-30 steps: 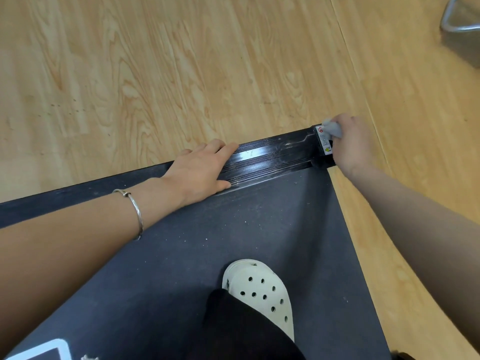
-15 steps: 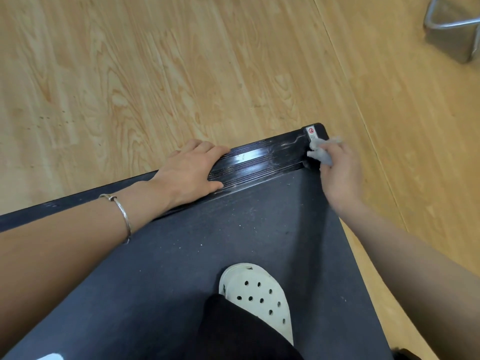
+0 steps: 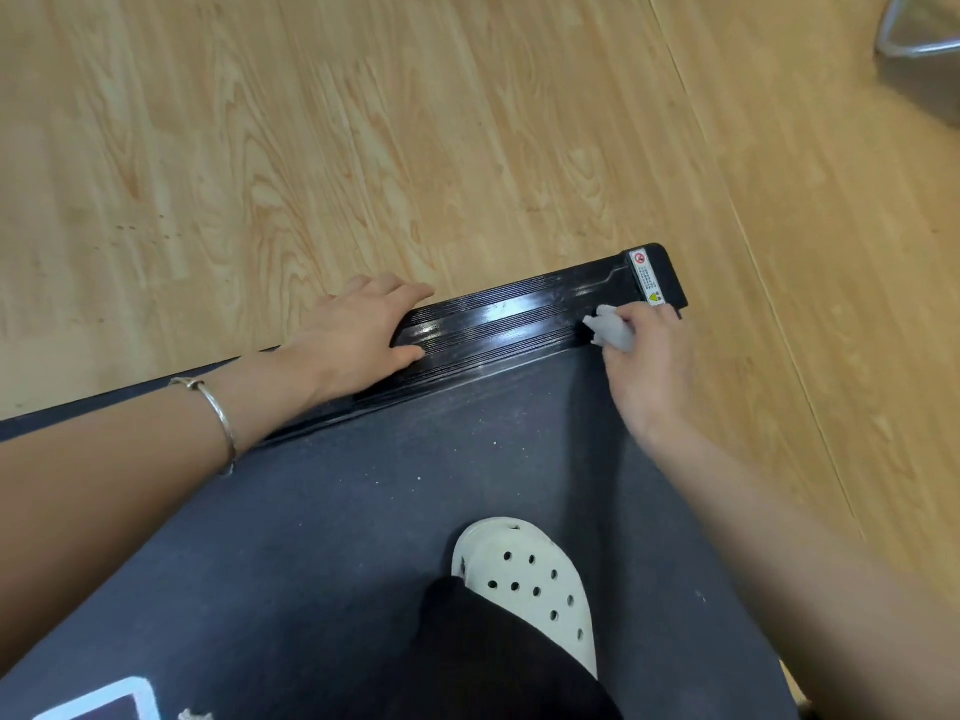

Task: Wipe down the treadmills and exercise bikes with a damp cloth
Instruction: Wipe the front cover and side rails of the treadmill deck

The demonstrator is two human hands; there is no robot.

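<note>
Treadmill (image 3: pixel 363 537) fills the lower half of the view, its dark belt running up to a glossy black ribbed rail (image 3: pixel 509 324) at the far end, and that's where the action is. The right hand (image 3: pixel 649 376) has a small grey cloth (image 3: pixel 610 330) bunched in curled fingers, pinched tight. The wad is pressed against the rail near its right end, just below a white warning sticker (image 3: pixel 647 278) on the corner. Over on the other side, the left hand (image 3: pixel 348 335) lies flat on the rail's left part, fingers straight and close together, reaching over the far edge, thumb resting on the ribs. A thin silver bracelet (image 3: pixel 218 413) sits on that wrist. Light glints off the rail between the two hands. Down on the belt stands a cream clog (image 3: pixel 524 579) with round holes, a black trouser leg (image 3: pixel 493 667) above it. Pale wood floor (image 3: pixel 415 148) lies all around, and a bit of metal frame (image 3: pixel 914 39) peeks in at the top right corner.
</note>
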